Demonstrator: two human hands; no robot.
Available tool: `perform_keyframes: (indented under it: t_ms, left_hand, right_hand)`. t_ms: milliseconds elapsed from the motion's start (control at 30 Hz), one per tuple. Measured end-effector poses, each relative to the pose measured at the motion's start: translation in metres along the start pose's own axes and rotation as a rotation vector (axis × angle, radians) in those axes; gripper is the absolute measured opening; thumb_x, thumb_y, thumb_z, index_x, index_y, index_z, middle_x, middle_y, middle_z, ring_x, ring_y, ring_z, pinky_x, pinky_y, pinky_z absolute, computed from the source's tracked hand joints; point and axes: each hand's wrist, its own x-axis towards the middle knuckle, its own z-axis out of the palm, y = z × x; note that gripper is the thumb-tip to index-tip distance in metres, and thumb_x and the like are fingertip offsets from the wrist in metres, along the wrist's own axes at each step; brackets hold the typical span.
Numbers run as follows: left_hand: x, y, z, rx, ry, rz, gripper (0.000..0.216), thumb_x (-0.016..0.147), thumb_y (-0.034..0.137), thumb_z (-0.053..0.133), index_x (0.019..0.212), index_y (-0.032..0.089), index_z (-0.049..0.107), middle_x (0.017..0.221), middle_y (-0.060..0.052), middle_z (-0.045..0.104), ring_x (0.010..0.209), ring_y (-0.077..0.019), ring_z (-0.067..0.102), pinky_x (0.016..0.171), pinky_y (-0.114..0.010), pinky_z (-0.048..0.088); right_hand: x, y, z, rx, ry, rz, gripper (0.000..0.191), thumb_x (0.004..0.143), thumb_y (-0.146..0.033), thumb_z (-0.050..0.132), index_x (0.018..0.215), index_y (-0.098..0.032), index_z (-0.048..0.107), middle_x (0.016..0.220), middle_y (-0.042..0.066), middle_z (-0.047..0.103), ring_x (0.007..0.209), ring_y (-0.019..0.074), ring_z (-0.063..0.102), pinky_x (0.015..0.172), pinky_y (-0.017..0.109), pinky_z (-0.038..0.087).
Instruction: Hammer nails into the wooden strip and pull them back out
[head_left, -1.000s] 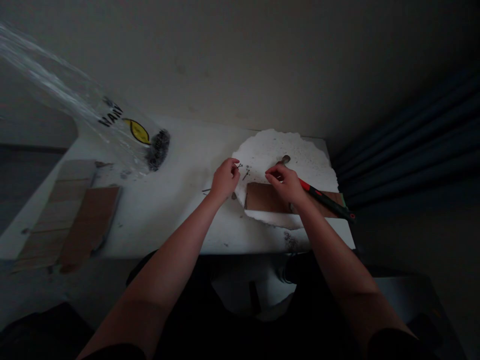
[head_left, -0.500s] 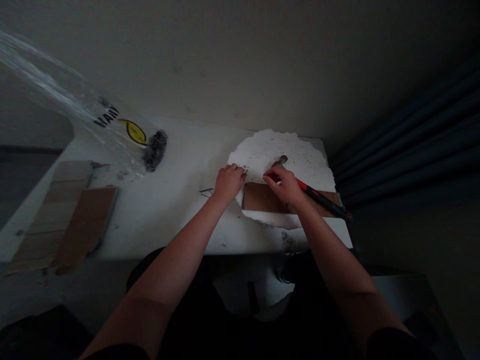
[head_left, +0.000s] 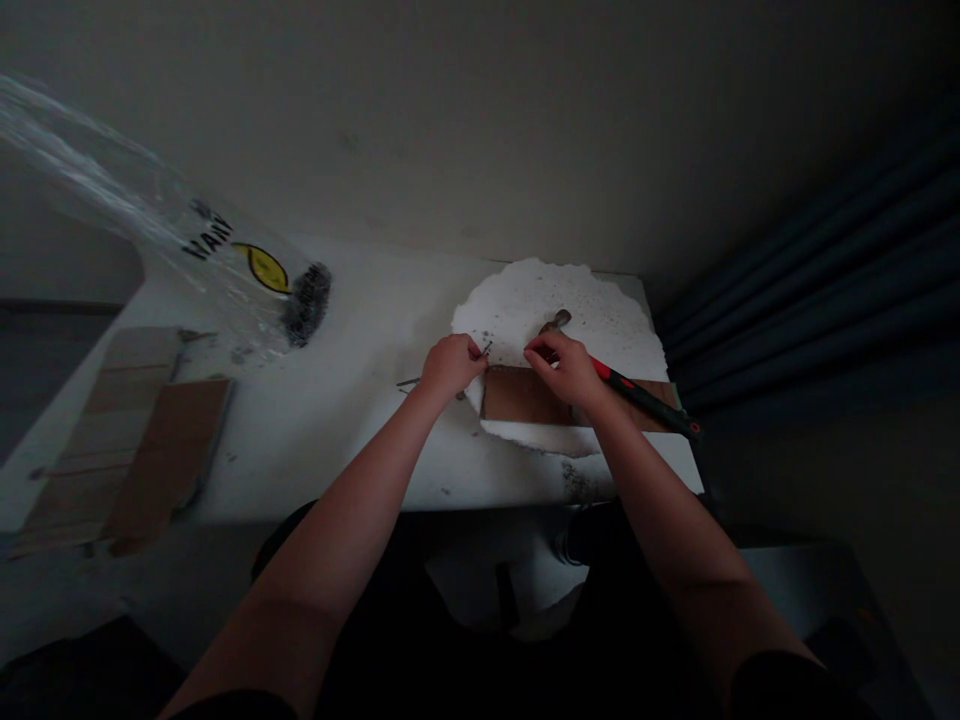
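Observation:
My left hand (head_left: 448, 366) is closed at the left corner of a brown wooden board (head_left: 525, 396), pinching a small dark nail (head_left: 486, 349). My right hand (head_left: 566, 368) rests closed on the board's top edge, over the neck of a hammer (head_left: 637, 396) with a red and black handle; its metal head (head_left: 556, 321) lies just beyond my fingers. Whether the right hand grips the hammer is unclear. The board lies on a ragged white foam sheet (head_left: 555, 295) on a white table (head_left: 337, 420).
A clear plastic bag (head_left: 187, 250) with a yellow logo and dark contents lies at the table's back left. Brown wooden boards (head_left: 135, 440) are stacked at the left edge. A loose nail (head_left: 409, 383) lies left of my left hand. Dark curtains (head_left: 825, 280) hang on the right.
My left hand has come down and toward me from the foam sheet to the board's left corner with the nail. My right hand has barely shifted.

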Motion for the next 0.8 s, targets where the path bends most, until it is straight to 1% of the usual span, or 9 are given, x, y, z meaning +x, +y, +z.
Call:
perform_keyframes:
  t_ms: [67,133,300,467,667,800]
  left_hand:
    - [0.0018,-0.0016,-0.0001,-0.031,-0.016,-0.017,0.015,0.077,0.026,0.065,0.087,0.017,0.072,0.088,-0.009,0.073,0.084,-0.0241,0.067,0.073,-0.033,0.047]
    - [0.0026,-0.0023,0.0007,-0.037,-0.006,-0.013,0.014,0.076,0.026,0.066,0.085,0.018,0.072,0.087,-0.009,0.073,0.083,-0.0241,0.067,0.072,-0.033,0.047]
    - [0.0028,-0.0024,0.0033,0.003,0.013,0.03,0.015,0.076,0.027,0.064,0.084,0.017,0.072,0.086,-0.01,0.072,0.082,-0.0246,0.066,0.072,-0.034,0.047]
    - [0.0018,-0.0021,0.0006,0.047,0.011,0.079,0.016,0.077,0.027,0.063,0.084,0.016,0.072,0.086,-0.01,0.071,0.083,-0.0247,0.066,0.075,-0.034,0.047]
    - [0.0013,-0.0025,0.0,0.042,0.019,0.05,0.017,0.079,0.027,0.062,0.088,0.017,0.071,0.09,-0.01,0.071,0.087,-0.0245,0.065,0.078,-0.034,0.048]
    - [0.0028,-0.004,0.0036,0.049,0.017,0.116,0.016,0.08,0.026,0.06,0.088,0.016,0.069,0.091,-0.01,0.07,0.088,-0.0242,0.065,0.079,-0.033,0.047]
  right_hand:
    - [-0.0003,-0.0001,0.0005,-0.002,-0.011,0.002,0.016,0.09,-0.03,0.056,0.088,-0.017,0.066,0.084,0.004,0.068,0.074,0.0157,0.061,0.069,0.028,0.046]
    - [-0.0006,-0.0007,0.0007,0.0,-0.018,0.003,0.016,0.091,-0.03,0.055,0.088,-0.017,0.066,0.084,0.004,0.068,0.074,0.0156,0.061,0.068,0.027,0.045]
    - [-0.0006,-0.0016,0.0013,-0.013,-0.022,0.008,0.017,0.09,-0.03,0.056,0.088,-0.017,0.066,0.083,0.005,0.068,0.073,0.0157,0.06,0.067,0.028,0.044]
    - [-0.0009,-0.0006,0.0016,-0.009,-0.024,0.008,0.017,0.09,-0.031,0.056,0.087,-0.017,0.066,0.083,0.004,0.068,0.072,0.0158,0.06,0.067,0.028,0.044]
    - [-0.0004,0.0007,0.002,-0.02,-0.018,0.01,0.017,0.09,-0.031,0.056,0.087,-0.018,0.065,0.082,0.004,0.067,0.072,0.016,0.06,0.067,0.028,0.044]
    - [-0.0004,-0.0001,0.0026,-0.012,-0.03,0.016,0.017,0.09,-0.032,0.056,0.087,-0.018,0.065,0.083,0.004,0.067,0.072,0.0162,0.059,0.067,0.029,0.044]
